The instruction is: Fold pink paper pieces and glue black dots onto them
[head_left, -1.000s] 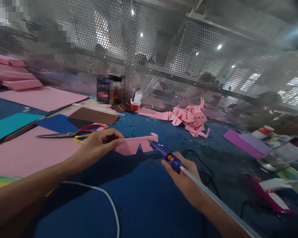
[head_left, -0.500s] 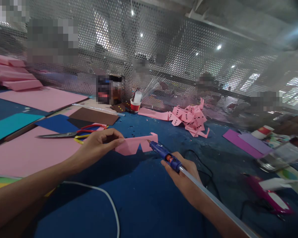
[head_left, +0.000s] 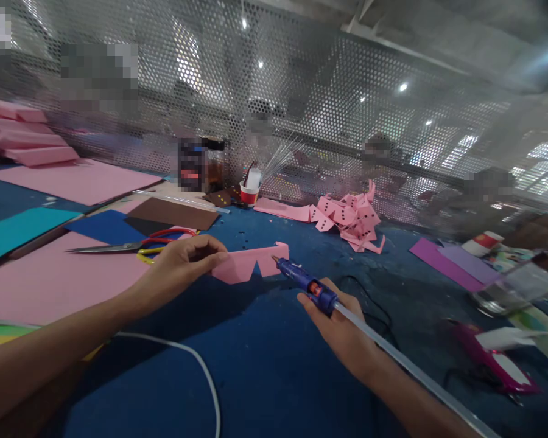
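Note:
Between the thumb and fingers of my left hand (head_left: 194, 258) is the left end of a folded pink paper strip (head_left: 237, 266), held above the blue table. A V-shaped notch is cut into its lower edge. My right hand (head_left: 340, 322) is closed around a blue hot glue gun (head_left: 304, 281), with a long clear glue stick (head_left: 383, 350) running out of its back. The gun's nozzle points left and meets the strip near its right end; whether it touches cannot be made out. Red-and-yellow-handled scissors (head_left: 139, 246) lie just behind my left hand.
Pink cut pieces with black dots (head_left: 347, 216) are heaped at the back. Coloured sheets, among them a large pink sheet (head_left: 59, 280), cover the left side. A paper cup (head_left: 249, 193) stands by the perforated screen (head_left: 301, 91). A magenta device (head_left: 497, 359) and a white cable (head_left: 187, 350) lie nearby.
Very little differs. The pink strip's right end and the glue gun have shifted slightly; both hands keep their hold.

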Demonstrator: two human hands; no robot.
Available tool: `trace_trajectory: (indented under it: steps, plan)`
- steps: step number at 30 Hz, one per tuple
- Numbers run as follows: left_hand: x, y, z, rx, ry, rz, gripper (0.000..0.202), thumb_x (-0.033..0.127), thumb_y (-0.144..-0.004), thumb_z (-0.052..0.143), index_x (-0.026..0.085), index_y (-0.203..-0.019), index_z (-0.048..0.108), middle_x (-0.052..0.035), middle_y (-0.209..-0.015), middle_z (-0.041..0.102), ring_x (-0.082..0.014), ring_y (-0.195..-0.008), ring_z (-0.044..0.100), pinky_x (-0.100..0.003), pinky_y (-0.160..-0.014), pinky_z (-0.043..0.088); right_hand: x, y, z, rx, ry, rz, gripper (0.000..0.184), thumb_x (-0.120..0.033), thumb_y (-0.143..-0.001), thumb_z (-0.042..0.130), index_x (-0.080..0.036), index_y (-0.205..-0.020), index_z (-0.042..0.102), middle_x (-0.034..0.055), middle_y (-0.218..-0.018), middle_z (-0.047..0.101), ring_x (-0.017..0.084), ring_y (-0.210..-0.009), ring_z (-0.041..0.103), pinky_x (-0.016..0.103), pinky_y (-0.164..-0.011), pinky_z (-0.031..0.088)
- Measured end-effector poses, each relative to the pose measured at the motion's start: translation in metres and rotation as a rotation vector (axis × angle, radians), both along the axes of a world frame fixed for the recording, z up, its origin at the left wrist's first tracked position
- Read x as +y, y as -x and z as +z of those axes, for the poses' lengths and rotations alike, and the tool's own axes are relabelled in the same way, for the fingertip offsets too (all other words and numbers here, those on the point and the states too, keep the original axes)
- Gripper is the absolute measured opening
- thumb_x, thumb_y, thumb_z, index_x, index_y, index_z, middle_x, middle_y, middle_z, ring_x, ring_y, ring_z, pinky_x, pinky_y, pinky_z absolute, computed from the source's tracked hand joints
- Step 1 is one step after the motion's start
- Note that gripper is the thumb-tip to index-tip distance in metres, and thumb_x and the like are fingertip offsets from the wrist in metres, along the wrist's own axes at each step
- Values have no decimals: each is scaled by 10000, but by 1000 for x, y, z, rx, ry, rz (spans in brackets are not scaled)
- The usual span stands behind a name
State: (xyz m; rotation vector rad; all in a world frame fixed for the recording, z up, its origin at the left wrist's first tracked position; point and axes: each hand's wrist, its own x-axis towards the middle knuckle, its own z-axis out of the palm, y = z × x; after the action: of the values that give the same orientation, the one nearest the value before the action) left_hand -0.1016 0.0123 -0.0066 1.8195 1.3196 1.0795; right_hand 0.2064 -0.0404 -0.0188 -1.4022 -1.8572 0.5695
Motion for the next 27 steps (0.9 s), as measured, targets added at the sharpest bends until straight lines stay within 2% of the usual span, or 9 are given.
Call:
trace_trajectory:
  steps: [5,11,16,20,23,27]
  plan:
    - [4,1,-3,59,11,12,277,471,-876,619,199,-877,670,-6,-813,655,-180,-763,590,-265,-665,436,4,-1,0,3,5,-45,335,-509,-890,623,-215,-741,560,-66,-527,414,94,-446,392,204,-424,335]
    - [3,0,-5,234,21,-24,307,502,-884,593,217,-884,705,-14,-860,708,-209,-817,624,-285,-715,442,6,-1,1,-40,-25,-54,372,-530,-905,591,-201,-731,593,-34,-562,503,114,-498,461,220,-485,395]
    - [2,-4,-3,330,-126,-66,314,497,-912,569,240,-930,748,-33,-992,727,-229,-952,633,-304,-828,448,4,0,3,-20,-6,-49,376,-537,-902,594,-199,-738,597,-40,-555,478,107,-496,433,216,-473,369]
    - [-5,-7,2,303,-236,49,316,500,-889,605,255,-1027,749,-47,-1098,705,-232,-965,617,-297,-767,446,3,1,5,44,-1,-20,382,-523,-905,593,-201,-704,546,-56,-545,412,91,-479,378,206,-446,337]
    - [-16,-17,11,170,-102,95,310,512,-870,633,261,-1011,748,-32,-1002,720,-214,-896,623,-278,-716,444,2,3,6,76,-24,-37,369,-521,-897,608,-203,-719,548,-59,-549,406,93,-481,372,209,-440,325]
    - [-32,-43,22,-112,273,-81,376,535,-820,680,234,-1034,756,-24,-818,724,-153,-669,585,-246,-588,423,-1,4,9,119,-41,-1,321,-489,-905,618,-203,-770,563,-63,-578,430,92,-502,383,213,-472,340]
